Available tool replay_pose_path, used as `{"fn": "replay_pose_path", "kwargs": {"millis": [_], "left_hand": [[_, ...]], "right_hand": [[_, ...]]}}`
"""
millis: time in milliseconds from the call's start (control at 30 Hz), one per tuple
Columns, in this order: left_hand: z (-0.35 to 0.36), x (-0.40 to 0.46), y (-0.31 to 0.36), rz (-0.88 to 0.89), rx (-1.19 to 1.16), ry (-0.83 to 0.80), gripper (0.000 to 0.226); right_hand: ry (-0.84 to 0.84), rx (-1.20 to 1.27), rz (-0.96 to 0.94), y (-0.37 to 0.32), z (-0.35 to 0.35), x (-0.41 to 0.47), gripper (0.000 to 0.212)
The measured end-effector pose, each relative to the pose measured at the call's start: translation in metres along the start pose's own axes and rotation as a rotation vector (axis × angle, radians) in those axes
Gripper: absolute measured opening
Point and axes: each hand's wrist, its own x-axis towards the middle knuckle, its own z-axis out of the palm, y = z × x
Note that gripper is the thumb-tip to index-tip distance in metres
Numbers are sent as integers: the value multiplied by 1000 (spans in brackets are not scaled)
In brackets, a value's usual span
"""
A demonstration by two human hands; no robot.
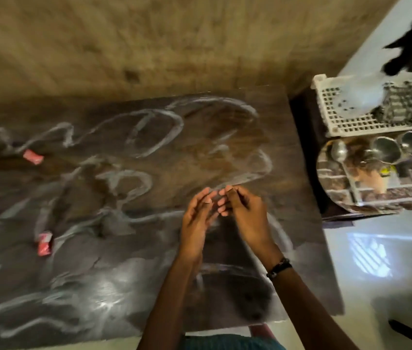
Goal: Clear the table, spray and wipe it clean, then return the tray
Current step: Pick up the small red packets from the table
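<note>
While both hands hover, fingers loosely spread — empty, dark streaked table, two crumpled red wrappers.

You are looking down at a dark stone-patterned table, its top streaked all over with looping whitish smears. Two small red wrappers lie directly on it at the left, one toward the far edge and one nearer you, well apart. The remaining surface carries only those smears and glare.
</note>
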Motion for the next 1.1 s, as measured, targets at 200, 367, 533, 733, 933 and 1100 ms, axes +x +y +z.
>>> {"fn": "replay_pose_path", "kwargs": {"millis": [200,367,533,733,933,1100], "left_hand": [[-126,-5,48,57,2,145,33],[-221,-4,77,75,-35,266,34],[-308,3,91,189,145,556,20],[-370,21,79,268,531,816,27],[-379,31,65,163,706,720,24],[-381,32,84,201,613,668,8]], "right_hand": [[-179,-14,8,-2,137,-21,23],[-323,-17,63,4,232,-36,21],[-396,-46,114,9,302,-43,23],[-466,-103,144,13,349,-37,23],[-497,-175,143,11,380,-22,22],[-414,-426,-183,-5,416,13,18]]}}
